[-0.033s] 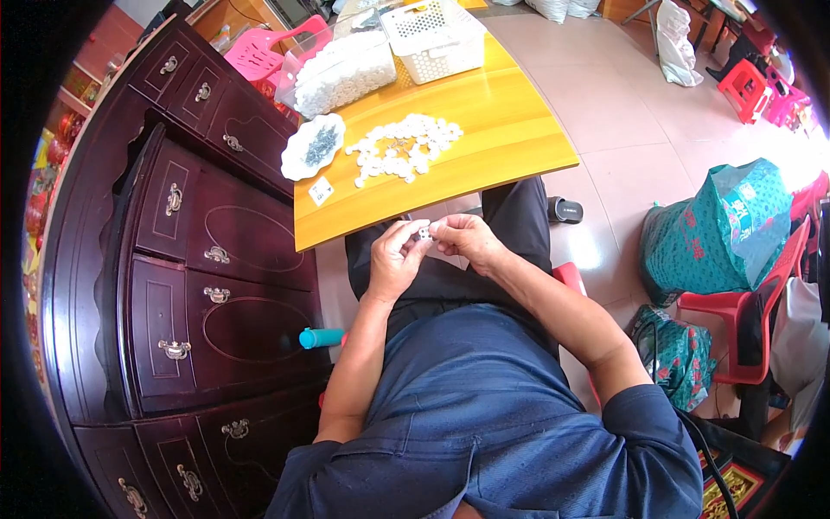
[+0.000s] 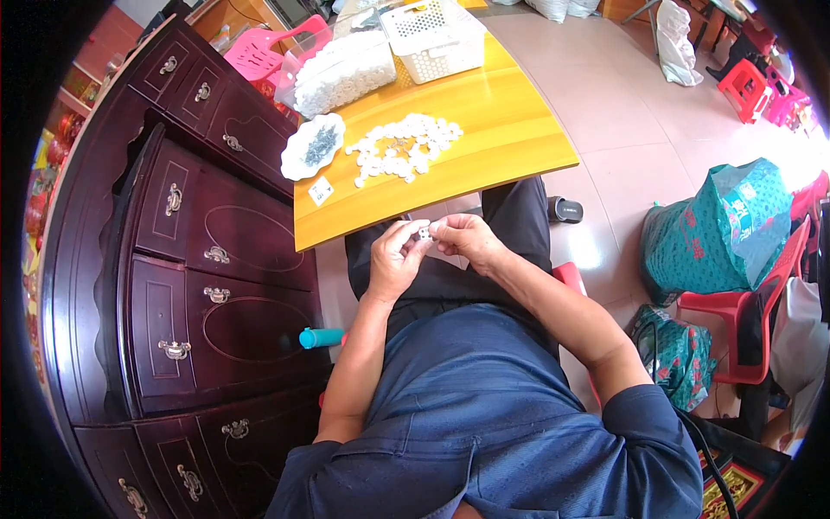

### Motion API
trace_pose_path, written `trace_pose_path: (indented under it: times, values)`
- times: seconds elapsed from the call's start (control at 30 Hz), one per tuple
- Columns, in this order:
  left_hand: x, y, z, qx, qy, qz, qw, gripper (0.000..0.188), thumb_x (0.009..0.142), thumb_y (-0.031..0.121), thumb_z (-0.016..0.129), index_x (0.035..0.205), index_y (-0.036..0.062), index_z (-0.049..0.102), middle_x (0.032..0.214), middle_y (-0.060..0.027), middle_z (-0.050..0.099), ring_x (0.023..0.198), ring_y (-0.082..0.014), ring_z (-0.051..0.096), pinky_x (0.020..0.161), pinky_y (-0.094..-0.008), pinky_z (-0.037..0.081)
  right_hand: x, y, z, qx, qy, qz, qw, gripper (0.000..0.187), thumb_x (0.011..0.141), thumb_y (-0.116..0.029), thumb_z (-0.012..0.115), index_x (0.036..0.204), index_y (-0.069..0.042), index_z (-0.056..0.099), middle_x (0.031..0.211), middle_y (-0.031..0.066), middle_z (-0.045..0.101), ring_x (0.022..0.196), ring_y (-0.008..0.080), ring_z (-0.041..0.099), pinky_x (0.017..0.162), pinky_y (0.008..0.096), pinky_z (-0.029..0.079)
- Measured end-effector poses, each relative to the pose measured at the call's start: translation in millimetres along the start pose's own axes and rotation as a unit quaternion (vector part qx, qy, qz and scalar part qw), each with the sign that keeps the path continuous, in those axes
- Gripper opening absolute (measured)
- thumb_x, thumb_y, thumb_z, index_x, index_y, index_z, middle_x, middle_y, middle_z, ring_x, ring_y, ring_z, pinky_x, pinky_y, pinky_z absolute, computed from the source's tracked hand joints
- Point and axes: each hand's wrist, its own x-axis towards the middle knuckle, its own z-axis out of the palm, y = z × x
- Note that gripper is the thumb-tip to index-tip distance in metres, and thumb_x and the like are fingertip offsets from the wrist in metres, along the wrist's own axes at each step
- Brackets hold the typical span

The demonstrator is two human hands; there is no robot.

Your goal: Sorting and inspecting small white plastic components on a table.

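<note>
I see both grips pinched narrow: left hand [image 2: 393, 259] and right hand [image 2: 462, 238] together hold one small white part [image 2: 424, 232] below the worktop [image 2: 519, 147].

Small white piece [image 2: 424, 232] pinched between left hand [image 2: 394, 258] and right hand [image 2: 462, 240], just below the yellow table [image 2: 510, 130] edge: too small to identify, fingertips cover most of it. White basket [image 2: 435, 39] at table's far end cut by frame top. Contents of grey-filled dish [image 2: 312, 146] on the table's left side indistinct.

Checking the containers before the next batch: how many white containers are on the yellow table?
2: a white lattice basket at the far edge and a shallow white dish at its left edge. Others may be out of frame.
</note>
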Motion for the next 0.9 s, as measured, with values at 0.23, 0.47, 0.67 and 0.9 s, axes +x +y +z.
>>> trace_pose_path:
  times: [0.23,0.47,0.67,0.9]
  values:
    - [-1,0,1,0.016,0.007,0.019,1.000,0.023,0.087,0.001,0.074,0.110,0.0012,0.069,0.090,-0.0092,0.068,0.066,-0.0156,0.064,0.061,-0.0277,0.050,0,0,0,-0.006,-0.004,0.005,1.000,0.014,0.097,-0.021,0.074,0.093,-0.007,0.073,0.080,-0.0008,0.070,0.067,0.0064,0.059,0.062,0.0216,0.049]
    - [-1,-1,2,0.040,0.015,0.035,0.998,0.021,0.087,0.002,0.075,0.107,0.0022,0.068,0.087,-0.0103,0.067,0.067,-0.0205,0.065,0.062,-0.0306,0.052,2,2,-1,0.000,-0.019,-0.001,1.000,0.013,0.096,-0.019,0.074,0.093,-0.007,0.073,0.080,-0.0011,0.070,0.067,0.0062,0.059,0.062,0.0214,0.049]
    - [7,0,0,0.031,-0.015,0.039,0.999,0.019,0.087,0.001,0.074,0.105,0.0028,0.069,0.086,-0.0109,0.067,0.070,-0.0224,0.068,0.065,-0.0320,0.054,1,0,-5,-0.003,-0.011,0.016,1.000,0.014,0.096,-0.020,0.075,0.094,-0.006,0.075,0.080,-0.0014,0.069,0.069,0.0071,0.059,0.065,0.0226,0.049]
    - [33,3,0,0.031,-0.051,0.060,0.996,0.019,0.085,-0.001,0.074,0.103,0.0038,0.069,0.087,-0.0121,0.068,0.074,-0.0283,0.069,0.067,-0.0353,0.055,-8,-18,-6,0.016,0.014,0.003,1.000,0.016,0.097,-0.021,0.073,0.094,-0.005,0.073,0.075,-0.0003,0.066,0.064,0.0084,0.058,0.059,0.0234,0.048]
